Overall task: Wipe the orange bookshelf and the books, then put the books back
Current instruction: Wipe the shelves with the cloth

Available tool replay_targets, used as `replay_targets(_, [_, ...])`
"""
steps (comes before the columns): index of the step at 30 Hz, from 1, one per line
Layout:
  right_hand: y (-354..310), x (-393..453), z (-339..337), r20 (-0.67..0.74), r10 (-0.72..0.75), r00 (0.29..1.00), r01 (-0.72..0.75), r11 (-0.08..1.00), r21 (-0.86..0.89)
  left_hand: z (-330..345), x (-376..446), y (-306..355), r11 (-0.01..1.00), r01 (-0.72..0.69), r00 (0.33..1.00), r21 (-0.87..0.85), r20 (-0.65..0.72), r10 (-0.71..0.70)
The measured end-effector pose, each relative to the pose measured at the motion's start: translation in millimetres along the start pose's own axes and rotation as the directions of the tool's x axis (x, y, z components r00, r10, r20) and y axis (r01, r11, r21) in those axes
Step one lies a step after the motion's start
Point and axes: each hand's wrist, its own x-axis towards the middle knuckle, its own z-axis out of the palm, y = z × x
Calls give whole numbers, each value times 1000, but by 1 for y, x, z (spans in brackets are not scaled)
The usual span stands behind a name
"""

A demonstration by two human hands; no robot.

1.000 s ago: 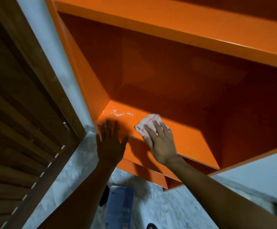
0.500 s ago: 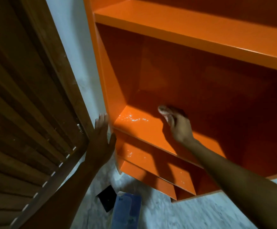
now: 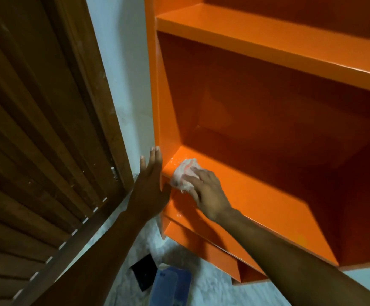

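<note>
My right hand point(image 3: 208, 191) lay on a crumpled white-and-pink cloth point(image 3: 184, 174), fingers spread over it and lightly bent, pressing it onto the front left corner of the orange bookshelf point(image 3: 268, 133). The cloth sat on the middle shelf board point(image 3: 256, 202), its lower edge hanging just over the board's front lip. Small wet specks showed on the board beside the cloth, near the left side panel.

My left hand point(image 3: 149, 186) was flat, fingers straight and together, palm against the outer face of the bookshelf's left side panel, fingertips just above the level of the board. It held nothing.

The compartment I was working in had nothing in it but the cloth and my hand. The upper shelf board point(image 3: 268, 40) also showed bare orange. Lower compartments were mostly hidden under my right arm; couldn't tell their contents.

On the marble floor point(image 3: 212, 286) below: a blue book point(image 3: 171, 288) and a black book point(image 3: 144, 274) just beside it, corners near or touching, couldn't tell which. Both well apart from the shelves.

Left of the bookshelf was a strip of white wall point(image 3: 122, 62), then a brown slatted wooden door point(image 3: 36, 129).
</note>
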Motion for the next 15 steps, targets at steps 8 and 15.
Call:
replay_targets(8, [10, 13, -42, -189, -82, 979, 143, 931, 337, -12, 0, 2, 999, -50, 998, -6, -28, 49])
replay_targets(15, [44, 93, -48, -5, 359, 933, -356, 928, 108, 0, -5, -5, 990, -33, 999, -139, 1, 33])
